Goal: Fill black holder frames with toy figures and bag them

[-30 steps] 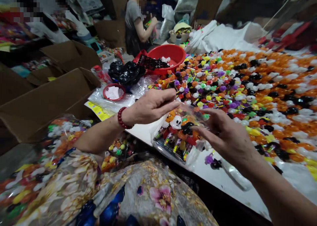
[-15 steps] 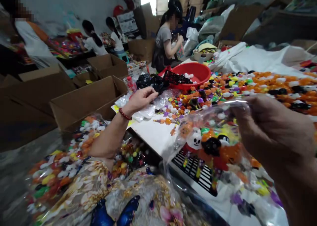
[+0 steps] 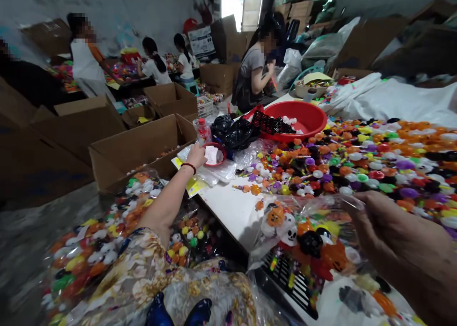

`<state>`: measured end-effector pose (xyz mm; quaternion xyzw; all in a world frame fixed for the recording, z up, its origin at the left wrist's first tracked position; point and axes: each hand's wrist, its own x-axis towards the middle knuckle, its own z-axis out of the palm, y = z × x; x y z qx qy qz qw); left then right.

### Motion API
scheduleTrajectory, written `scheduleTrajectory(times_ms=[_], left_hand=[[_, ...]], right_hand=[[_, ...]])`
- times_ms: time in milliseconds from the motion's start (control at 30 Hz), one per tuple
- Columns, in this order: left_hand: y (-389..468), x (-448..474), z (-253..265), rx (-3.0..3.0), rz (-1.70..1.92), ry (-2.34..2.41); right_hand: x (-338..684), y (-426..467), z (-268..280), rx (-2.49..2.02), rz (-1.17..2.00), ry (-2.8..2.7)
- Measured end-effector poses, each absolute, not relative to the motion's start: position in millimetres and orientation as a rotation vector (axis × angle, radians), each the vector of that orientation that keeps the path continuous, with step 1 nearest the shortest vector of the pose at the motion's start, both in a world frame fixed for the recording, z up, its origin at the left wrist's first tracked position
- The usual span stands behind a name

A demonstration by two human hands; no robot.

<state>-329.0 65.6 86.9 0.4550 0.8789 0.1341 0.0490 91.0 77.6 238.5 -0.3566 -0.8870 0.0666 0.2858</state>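
Bag: a clear, thin plastic bag (image 3: pixel 332 228) filled with orange, white and black Halloween figures (image 3: pixel 289 233), at the desk's near edge in front of the right hand; whether its base rests there cannot be told
Black tray: a black slotted plastic tray (image 3: pixel 291 278), showing through the lower film, tilted
Right hand: the right hand (image 3: pixel 403 240) has its fingers pinched on the bag's upper edge
Left hand: the left hand (image 3: pixel 195 155) reaches out to the near side of a small round red bowl (image 3: pixel 224 151); whether its fingers are closed on anything cannot be told
Paper slips: white printed paper slips (image 3: pixel 213 155) lie in that bowl, just beside the left hand
Bag stack: flat clear plastic bags (image 3: pixel 223 172) lie near the bowl on the white desk (image 3: pixel 228 209)
Figure heap: a wide multicoloured heap of small plastic figures (image 3: pixel 342 169) covers the desk's far part
Spill risk: with one hand on one edge, the loaded film could slip or sag, tipping figures out
Slip risk: thin slips could cling together, so several might come up at once
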Motion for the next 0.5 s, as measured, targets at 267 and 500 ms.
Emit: scheduleTrajectory(times_ms=[267, 500], left_hand=[[69, -322, 93, 1.390, 0.400, 2.710], [64, -310, 120, 1.222, 0.776, 2.757]], right_hand=[[98, 76, 229, -0.921, 0.191, -2.423], [92, 77, 226, -0.909, 0.212, -2.326]])
